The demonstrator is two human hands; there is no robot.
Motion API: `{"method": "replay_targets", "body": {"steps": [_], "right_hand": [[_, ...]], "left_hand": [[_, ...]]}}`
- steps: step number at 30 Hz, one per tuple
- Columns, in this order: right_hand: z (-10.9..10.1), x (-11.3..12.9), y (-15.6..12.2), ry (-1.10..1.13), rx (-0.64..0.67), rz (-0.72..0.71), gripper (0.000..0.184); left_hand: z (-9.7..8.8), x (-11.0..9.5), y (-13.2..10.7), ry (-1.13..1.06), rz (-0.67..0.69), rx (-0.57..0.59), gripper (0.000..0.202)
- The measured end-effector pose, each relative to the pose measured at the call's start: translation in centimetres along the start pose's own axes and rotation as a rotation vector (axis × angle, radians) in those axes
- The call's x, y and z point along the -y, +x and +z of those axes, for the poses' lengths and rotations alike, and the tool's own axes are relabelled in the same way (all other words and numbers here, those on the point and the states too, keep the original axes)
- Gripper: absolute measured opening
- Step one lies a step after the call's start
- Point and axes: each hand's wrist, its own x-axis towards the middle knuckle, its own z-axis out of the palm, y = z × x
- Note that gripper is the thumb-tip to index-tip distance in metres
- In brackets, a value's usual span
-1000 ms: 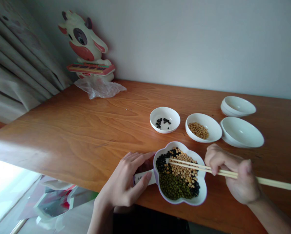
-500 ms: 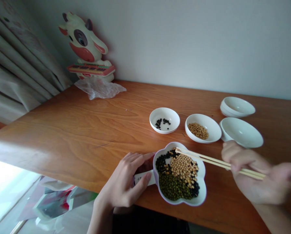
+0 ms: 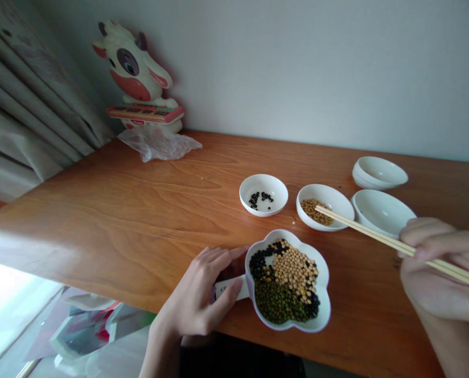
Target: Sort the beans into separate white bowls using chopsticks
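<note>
My left hand (image 3: 203, 294) is closed around the short handle of a white flower-shaped dish (image 3: 324, 310) near the table's front edge. Soybeans (image 3: 293, 265), black beans (image 3: 260, 262) and green mung beans (image 3: 276, 302) lie in it in separate patches. A pair of wooden chopsticks (image 3: 380, 236) is gripped in my right hand (image 3: 439, 262). Their tips are over a white bowl (image 3: 347, 212) holding soybeans; I see no bean between them. One small pale bean (image 3: 294, 222) shows between that bowl and the dish.
Left of the soybean bowl is a white bowl (image 3: 263, 181) with several black beans. Two more white bowls, a back one (image 3: 380, 173) and a nearer one (image 3: 384, 212), stand at the right. A cow-shaped toy keyboard (image 3: 146, 113) and a clear plastic bag (image 3: 163, 144) occupy the back left.
The chopstick tips have moved from the flower-shaped dish up and right to the soybean bowl, as my right hand drew right. A pale bean now shows in front of that bowl. My left hand stays put.
</note>
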Motion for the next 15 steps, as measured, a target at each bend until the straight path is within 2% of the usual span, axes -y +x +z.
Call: {"method": "replay_targets", "body": {"steps": [3, 7, 12, 15], "right_hand": [[1.3, 0.3, 0.4, -0.045, 0.135, -0.106, 0.093], [2.0, 0.6, 0.2, -0.016, 0.299, -0.063, 0.098], [2.6, 1.3, -0.3, 0.045, 0.377, 0.038, 0.101], [3.4, 1.9, -0.7, 0.074, 0.441, 0.090, 0.096]], "left_hand": [[0.0, -0.1, 0.1, 0.001, 0.005, -0.005, 0.054], [0.0, -0.1, 0.1, -0.008, 0.004, -0.004, 0.053], [-0.1, -0.1, 0.1, -0.014, 0.002, -0.003, 0.052], [-0.1, -0.2, 0.1, -0.012, 0.004, -0.007, 0.051]]}}
